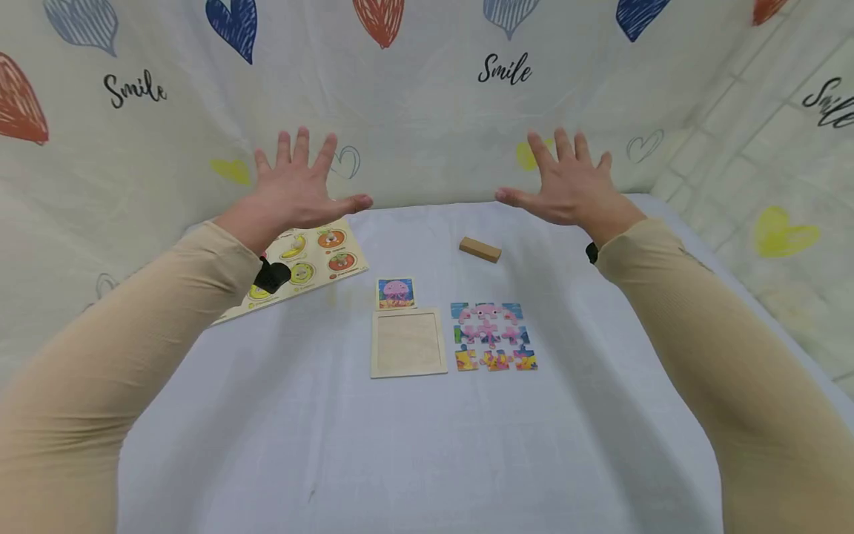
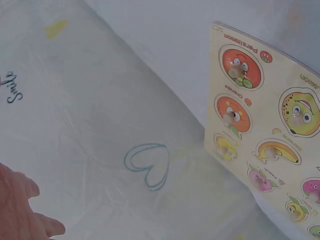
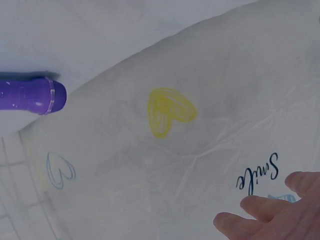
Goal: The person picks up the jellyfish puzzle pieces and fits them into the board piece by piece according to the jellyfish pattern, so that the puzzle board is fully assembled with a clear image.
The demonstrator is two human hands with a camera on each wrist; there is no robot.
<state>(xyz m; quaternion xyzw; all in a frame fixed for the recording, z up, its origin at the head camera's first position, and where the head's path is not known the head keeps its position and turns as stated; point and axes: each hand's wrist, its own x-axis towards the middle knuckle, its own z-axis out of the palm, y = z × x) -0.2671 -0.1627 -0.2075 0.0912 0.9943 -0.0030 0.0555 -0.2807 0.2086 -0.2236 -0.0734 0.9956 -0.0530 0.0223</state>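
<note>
Both hands are raised above the far side of the table with fingers spread, holding nothing. Below and beside the left hand [image 1: 296,185] lies a fruit peg-puzzle board [image 1: 316,261], partly hidden by the forearm; the left wrist view shows its knobbed fruit pieces [image 2: 242,67]. The right hand [image 1: 567,182] is in the air, apart from everything. Mid-table sits a shallow wooden puzzle tray [image 1: 409,343] with a bare base, a small pink octopus picture card [image 1: 396,292] at its top edge. To its right, several jigsaw pieces [image 1: 488,330] are laid out in rows, slightly apart.
A tan wooden block [image 1: 480,250] lies behind the jigsaw pieces. In the right wrist view, a purple cylindrical object [image 3: 30,96] rests near the table's edge. A white curtain [image 1: 427,104] printed with hearts and "Smile" hangs behind the white-covered table [image 1: 427,460].
</note>
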